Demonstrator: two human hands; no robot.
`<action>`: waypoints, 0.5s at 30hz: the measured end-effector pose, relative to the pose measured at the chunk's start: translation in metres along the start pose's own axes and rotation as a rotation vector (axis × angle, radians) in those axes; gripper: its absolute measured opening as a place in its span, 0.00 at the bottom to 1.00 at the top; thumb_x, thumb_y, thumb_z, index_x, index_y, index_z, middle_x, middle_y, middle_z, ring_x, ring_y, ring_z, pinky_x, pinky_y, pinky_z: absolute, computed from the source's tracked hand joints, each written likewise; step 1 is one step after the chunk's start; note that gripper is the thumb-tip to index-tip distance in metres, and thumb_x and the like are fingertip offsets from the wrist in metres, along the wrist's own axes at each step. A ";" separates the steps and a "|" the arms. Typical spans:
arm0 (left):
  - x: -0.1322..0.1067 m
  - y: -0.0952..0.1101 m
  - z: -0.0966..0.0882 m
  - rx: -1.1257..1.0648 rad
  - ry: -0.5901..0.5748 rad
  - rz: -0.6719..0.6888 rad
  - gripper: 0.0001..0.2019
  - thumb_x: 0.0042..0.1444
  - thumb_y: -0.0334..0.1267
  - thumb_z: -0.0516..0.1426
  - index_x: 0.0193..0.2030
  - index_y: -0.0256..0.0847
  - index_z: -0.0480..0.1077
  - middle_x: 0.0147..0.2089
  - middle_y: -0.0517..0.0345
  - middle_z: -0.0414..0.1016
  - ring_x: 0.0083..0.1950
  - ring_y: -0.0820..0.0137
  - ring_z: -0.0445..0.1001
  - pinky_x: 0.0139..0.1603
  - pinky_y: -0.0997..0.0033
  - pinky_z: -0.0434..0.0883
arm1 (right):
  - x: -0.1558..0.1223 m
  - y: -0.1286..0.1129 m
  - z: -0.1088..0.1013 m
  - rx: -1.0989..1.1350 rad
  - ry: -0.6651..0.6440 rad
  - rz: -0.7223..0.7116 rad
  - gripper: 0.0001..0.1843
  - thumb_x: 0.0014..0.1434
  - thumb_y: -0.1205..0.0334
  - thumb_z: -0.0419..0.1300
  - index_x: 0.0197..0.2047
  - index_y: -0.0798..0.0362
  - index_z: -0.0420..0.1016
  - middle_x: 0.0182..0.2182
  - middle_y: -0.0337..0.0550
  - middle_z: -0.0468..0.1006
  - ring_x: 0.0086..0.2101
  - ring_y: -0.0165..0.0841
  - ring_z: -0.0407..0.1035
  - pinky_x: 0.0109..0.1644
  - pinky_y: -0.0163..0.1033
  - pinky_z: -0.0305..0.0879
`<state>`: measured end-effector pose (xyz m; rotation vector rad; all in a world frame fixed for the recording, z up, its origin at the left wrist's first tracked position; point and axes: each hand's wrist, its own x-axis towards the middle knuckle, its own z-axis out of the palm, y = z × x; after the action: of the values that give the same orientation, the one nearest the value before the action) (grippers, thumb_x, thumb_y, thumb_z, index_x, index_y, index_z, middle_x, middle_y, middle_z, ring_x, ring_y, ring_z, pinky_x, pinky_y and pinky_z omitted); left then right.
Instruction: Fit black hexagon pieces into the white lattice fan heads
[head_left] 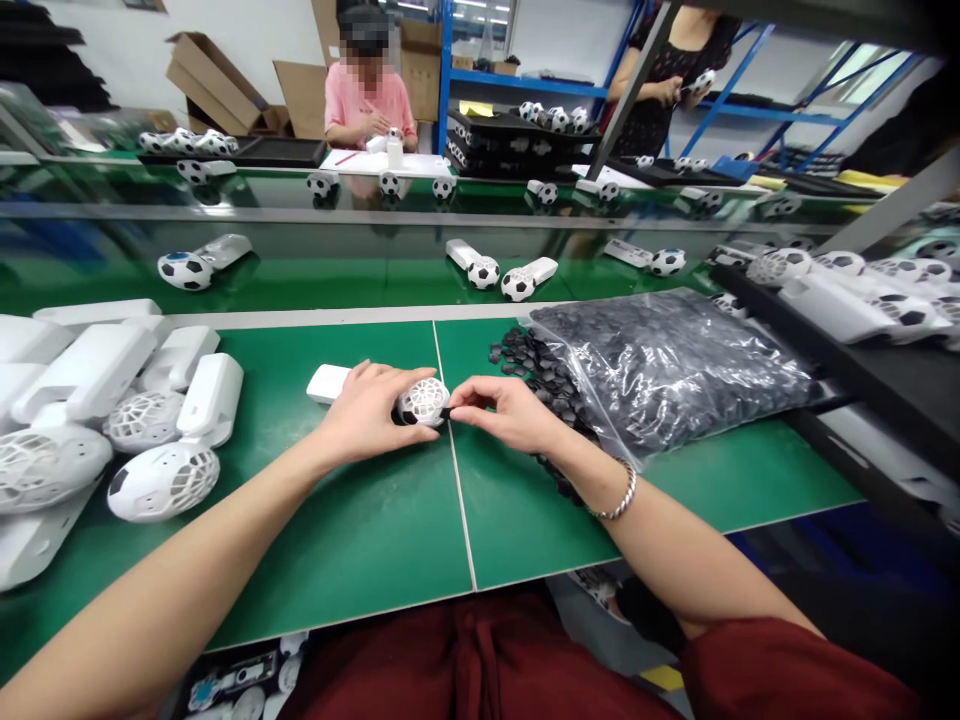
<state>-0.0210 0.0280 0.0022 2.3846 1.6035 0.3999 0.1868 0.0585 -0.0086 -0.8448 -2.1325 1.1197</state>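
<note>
My left hand (pixel 365 412) wraps over a white hand-held fan with a ball-shaped mesh head (pixel 424 400), holding it flat on the green table mat (pixel 360 540). Its white handle (pixel 328 383) sticks out to the left. My right hand (pixel 501 412) is pinched at the right side of the mesh head, with a small black piece (pixel 445 412) between the fingertips, touching the head. A silver bracelet (pixel 619 497) sits on my right wrist.
A clear bag of small black pieces (pixel 667 365) lies right of my hands, with loose pieces (pixel 525 355) spilled beside it. Several white fans (pixel 161 430) are piled at left. Finished football-patterned fans (pixel 499 275) lie on the conveyor. Two other people work beyond it.
</note>
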 end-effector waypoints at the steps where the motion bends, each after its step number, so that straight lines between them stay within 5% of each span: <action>1: 0.000 0.001 0.001 -0.007 0.017 -0.010 0.35 0.44 0.58 0.58 0.58 0.46 0.61 0.49 0.54 0.72 0.52 0.56 0.64 0.57 0.51 0.53 | 0.000 0.001 0.002 0.022 -0.009 0.016 0.05 0.53 0.63 0.59 0.32 0.56 0.72 0.27 0.38 0.73 0.28 0.26 0.65 0.35 0.33 0.62; 7: 0.001 0.002 0.008 -0.036 0.104 -0.051 0.32 0.44 0.60 0.57 0.54 0.47 0.65 0.48 0.55 0.73 0.51 0.57 0.65 0.59 0.50 0.50 | 0.003 0.005 0.009 0.045 -0.033 0.045 0.04 0.52 0.64 0.59 0.30 0.56 0.72 0.26 0.38 0.73 0.28 0.26 0.65 0.34 0.32 0.61; 15: 0.003 0.005 0.008 0.012 0.120 -0.033 0.29 0.46 0.55 0.57 0.54 0.43 0.66 0.45 0.52 0.73 0.48 0.58 0.65 0.52 0.55 0.59 | 0.008 0.012 0.015 0.105 0.045 0.141 0.08 0.49 0.62 0.62 0.25 0.56 0.67 0.23 0.36 0.70 0.25 0.25 0.62 0.30 0.32 0.58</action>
<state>-0.0125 0.0284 -0.0036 2.3803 1.6983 0.5372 0.1743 0.0625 -0.0243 -0.9741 -1.9839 1.2601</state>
